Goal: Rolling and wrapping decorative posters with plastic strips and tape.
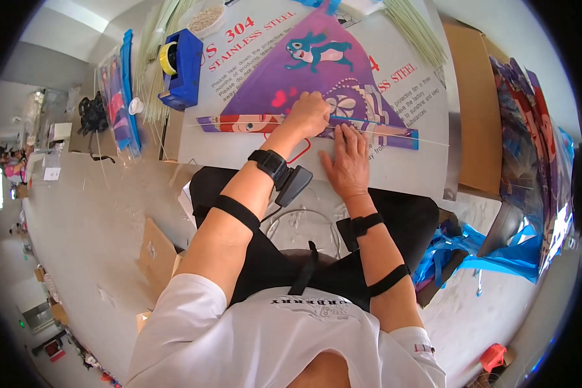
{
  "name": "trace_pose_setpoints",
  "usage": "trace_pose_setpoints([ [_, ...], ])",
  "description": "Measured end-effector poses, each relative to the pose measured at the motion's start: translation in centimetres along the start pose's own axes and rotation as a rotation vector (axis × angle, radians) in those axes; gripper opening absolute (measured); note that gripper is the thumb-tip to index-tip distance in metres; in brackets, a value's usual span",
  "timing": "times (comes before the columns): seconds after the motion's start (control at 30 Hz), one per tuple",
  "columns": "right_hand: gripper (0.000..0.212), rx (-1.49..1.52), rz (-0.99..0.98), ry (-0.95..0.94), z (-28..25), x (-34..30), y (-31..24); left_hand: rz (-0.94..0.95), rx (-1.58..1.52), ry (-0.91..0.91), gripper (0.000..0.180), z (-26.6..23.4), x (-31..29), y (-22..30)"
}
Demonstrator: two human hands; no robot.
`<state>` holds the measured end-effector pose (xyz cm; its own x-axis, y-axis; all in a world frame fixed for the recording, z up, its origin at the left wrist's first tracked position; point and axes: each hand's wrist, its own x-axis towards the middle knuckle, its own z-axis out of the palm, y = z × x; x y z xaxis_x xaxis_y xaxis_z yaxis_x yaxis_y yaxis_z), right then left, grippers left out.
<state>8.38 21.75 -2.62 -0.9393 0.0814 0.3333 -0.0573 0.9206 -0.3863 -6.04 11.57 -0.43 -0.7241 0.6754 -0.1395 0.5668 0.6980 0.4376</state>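
A purple triangular kite [265, 87] with a blue rabbit and a printed figure lies on the table in front of me. Its near edge forms a folded band, and a thin pale rod [394, 134] runs along that band, past both ends. My left hand [309, 115] is closed in a pinch at the middle of the band; its fingertips are partly hidden. Just to its right, my right hand [348, 158] rests with fingers stretched out, their tips on the band and the rod. A red loop-shaped piece [299, 152] shows beneath my left wrist.
A blue tape dispenser [182, 71] with yellow tape stands on the left. Bundles of thin pale rods [415, 29] lie at the far right and far left. Packed printed kites [118, 103] sit left of the table. Right of it are a cardboard box [475, 110] and hanging kite sheets [540, 142].
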Motion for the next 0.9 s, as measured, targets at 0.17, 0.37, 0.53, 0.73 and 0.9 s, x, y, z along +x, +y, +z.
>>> trace_pose_setpoints([
  [0.17, 0.059, 0.025, -0.004, 0.019, -0.2, 0.4, -0.6, -0.104, -0.043, 0.369, 0.02, 2.0, -0.1, -0.7],
  [0.37, 0.044, -0.038, -0.057, 0.05, -0.5, 1.6, 0.0, -0.276, -0.066, 0.169, 0.018, 0.2, 0.4, 0.1],
  [0.53, 0.028, -0.344, -0.425, -0.045, 0.3, 3.4, 1.2, -0.143, -0.17, 0.219, 0.023, 0.1, -0.5, -0.6],
  [0.73, 0.008, -0.32, -0.539, -0.086, -0.6, 4.0, 1.5, 0.12, -0.167, 0.209, 0.019, 0.6, -1.9, -1.8],
  [0.9, 0.009, -0.254, -0.439, -0.165, -1.1, 0.0, 0.2, 0.209, -0.161, 0.209, 0.018, 2.2, -5.2, -0.5],
])
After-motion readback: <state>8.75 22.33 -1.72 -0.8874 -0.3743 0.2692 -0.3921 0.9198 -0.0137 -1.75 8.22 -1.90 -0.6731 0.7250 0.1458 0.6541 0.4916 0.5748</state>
